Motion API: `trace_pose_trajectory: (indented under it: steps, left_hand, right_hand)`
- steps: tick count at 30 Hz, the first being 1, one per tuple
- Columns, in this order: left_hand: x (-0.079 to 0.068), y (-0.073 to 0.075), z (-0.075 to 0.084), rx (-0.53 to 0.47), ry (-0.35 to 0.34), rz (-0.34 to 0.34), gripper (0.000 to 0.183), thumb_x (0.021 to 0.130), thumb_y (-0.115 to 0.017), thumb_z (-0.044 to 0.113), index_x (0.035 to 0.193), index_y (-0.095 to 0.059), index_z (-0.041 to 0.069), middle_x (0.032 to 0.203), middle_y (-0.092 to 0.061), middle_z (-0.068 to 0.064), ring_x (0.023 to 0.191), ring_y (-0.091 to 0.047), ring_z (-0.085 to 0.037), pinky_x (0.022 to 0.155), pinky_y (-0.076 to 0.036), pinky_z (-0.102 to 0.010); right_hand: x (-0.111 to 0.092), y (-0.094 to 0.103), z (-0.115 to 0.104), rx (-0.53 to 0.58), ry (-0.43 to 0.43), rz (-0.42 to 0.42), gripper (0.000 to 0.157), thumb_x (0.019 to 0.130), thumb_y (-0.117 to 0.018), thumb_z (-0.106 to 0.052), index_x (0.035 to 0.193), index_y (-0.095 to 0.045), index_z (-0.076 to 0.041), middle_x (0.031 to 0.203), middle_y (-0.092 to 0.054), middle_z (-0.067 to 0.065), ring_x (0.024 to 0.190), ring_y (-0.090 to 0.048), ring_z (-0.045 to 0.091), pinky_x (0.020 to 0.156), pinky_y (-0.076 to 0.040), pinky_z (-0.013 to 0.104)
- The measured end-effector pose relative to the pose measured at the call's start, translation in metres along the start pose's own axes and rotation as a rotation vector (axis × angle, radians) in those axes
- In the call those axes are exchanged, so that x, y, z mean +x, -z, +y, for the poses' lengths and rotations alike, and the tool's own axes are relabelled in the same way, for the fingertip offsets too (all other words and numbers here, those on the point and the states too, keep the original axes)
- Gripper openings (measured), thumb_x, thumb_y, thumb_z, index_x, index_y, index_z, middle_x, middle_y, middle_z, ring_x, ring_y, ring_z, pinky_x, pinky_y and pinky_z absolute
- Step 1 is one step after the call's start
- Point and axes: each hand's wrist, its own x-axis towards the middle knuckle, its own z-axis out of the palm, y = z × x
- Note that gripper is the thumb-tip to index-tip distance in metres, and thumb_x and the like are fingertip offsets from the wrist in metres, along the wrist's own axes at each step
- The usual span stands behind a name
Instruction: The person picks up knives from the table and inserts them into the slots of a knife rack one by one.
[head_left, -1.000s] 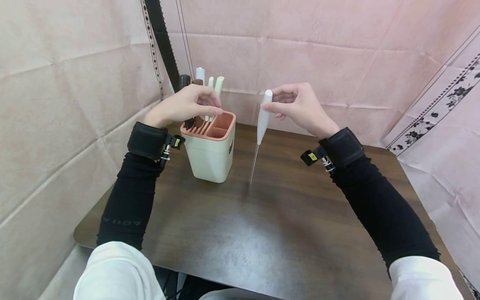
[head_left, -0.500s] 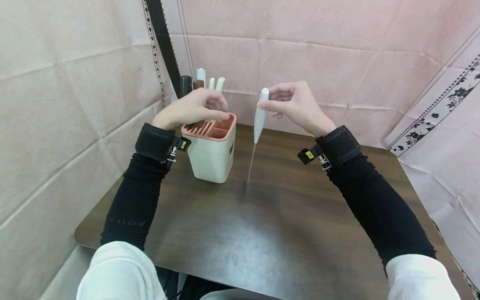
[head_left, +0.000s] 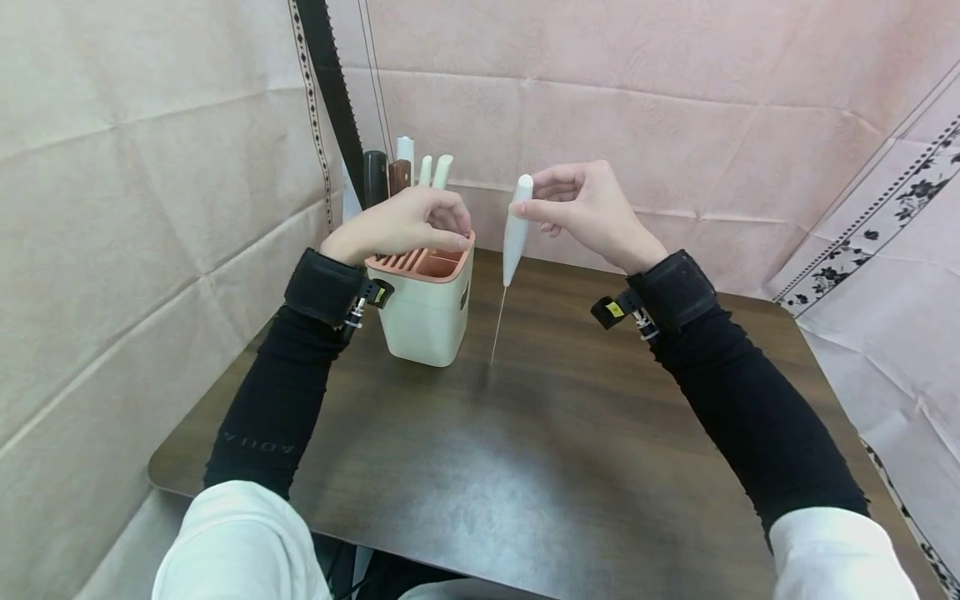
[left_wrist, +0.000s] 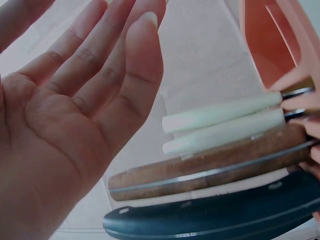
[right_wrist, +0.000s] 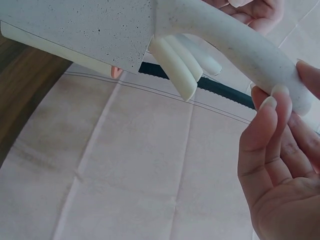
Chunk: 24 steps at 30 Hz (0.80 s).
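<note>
My right hand (head_left: 588, 204) pinches the white handle of a knife (head_left: 516, 233) near its end. The blade points down and looks thin from the head view. In the right wrist view the knife (right_wrist: 80, 30) shows a broad, speckled pale blade. Over a cream knife holder (head_left: 423, 321) with an orange top hovers my left hand (head_left: 431, 218), fingers loosely bent, nothing in them. Whether its fingertips touch the rim, I cannot tell. Behind it stand a black handle (head_left: 375, 177), a brown handle (head_left: 401, 173) and two pale green handles (left_wrist: 220, 112).
One more white handle (head_left: 406, 149) rises at the back of the holder. Everything stands on a dark wooden table (head_left: 570, 467) with a rounded left corner. Pale cloth walls (head_left: 637, 108) close off the back and sides.
My left hand has shifted right and a little down, toward the holder's right rim. The right hand has carried the knife slightly left, closer to the holder.
</note>
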Motion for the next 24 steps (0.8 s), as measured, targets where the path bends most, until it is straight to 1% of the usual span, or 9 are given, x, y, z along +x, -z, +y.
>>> trace_pose_trajectory:
  steps: [5,10,13,16,20,24]
  left_hand:
    - [0.006,-0.005,0.003,0.003,-0.024,-0.019,0.024,0.084,-0.066,0.022,0.099,-0.061,0.004,0.096,-0.068,-0.013,0.089,-0.061,-0.018,0.087,-0.048,-0.043]
    - [0.012,-0.011,0.009,-0.027,-0.054,-0.023,0.025,0.084,-0.067,0.020,0.101,-0.061,0.002,0.097,-0.068,-0.012,0.090,-0.062,-0.017,0.088,-0.049,-0.043]
    - [0.017,-0.015,0.012,-0.044,-0.083,-0.002,0.026,0.083,-0.068,0.018,0.102,-0.062,0.000,0.098,-0.069,-0.014,0.090,-0.062,-0.017,0.089,-0.050,-0.042]
    - [0.021,-0.020,0.015,-0.042,-0.096,0.031,0.028,0.081,-0.069,0.016,0.102,-0.062,-0.001,0.097,-0.070,-0.016,0.088,-0.063,-0.018,0.088,-0.051,-0.043]
    - [0.024,-0.026,0.015,-0.036,-0.089,0.067,0.031,0.081,-0.070,0.017,0.105,-0.061,0.001,0.098,-0.071,-0.016,0.087,-0.063,-0.017,0.086,-0.051,-0.042]
    - [0.026,-0.030,0.014,-0.055,-0.088,0.091,0.034,0.081,-0.069,0.014,0.110,-0.060,0.001,0.100,-0.071,-0.016,0.088,-0.064,-0.017,0.085,-0.052,-0.041]
  right_hand:
    - [0.001,-0.001,-0.001,-0.007,0.009,0.007,0.032,0.073,-0.078,-0.023,0.098,-0.071,-0.005,0.076,-0.072,-0.006,0.065,-0.063,0.017,0.053,-0.053,0.024]
    - [0.003,-0.002,-0.002,0.005,0.004,0.010,0.033,0.073,-0.078,-0.023,0.099,-0.070,-0.004,0.077,-0.072,-0.006,0.067,-0.063,0.016,0.051,-0.051,0.022]
    - [0.004,-0.003,-0.002,0.009,0.003,0.018,0.033,0.073,-0.078,-0.023,0.098,-0.070,-0.004,0.076,-0.072,-0.006,0.066,-0.063,0.016,0.051,-0.051,0.022]
    - [0.004,-0.004,-0.001,0.008,0.014,0.030,0.031,0.073,-0.077,-0.024,0.097,-0.070,-0.005,0.075,-0.072,-0.007,0.063,-0.062,0.017,0.052,-0.051,0.023]
    - [0.005,-0.005,-0.001,0.006,0.032,0.042,0.030,0.074,-0.077,-0.024,0.098,-0.071,-0.006,0.075,-0.072,-0.006,0.061,-0.060,0.020,0.052,-0.051,0.024]
    - [0.005,-0.006,-0.003,0.006,0.040,0.046,0.030,0.074,-0.077,-0.024,0.098,-0.071,-0.007,0.077,-0.072,-0.005,0.063,-0.061,0.021,0.053,-0.051,0.024]
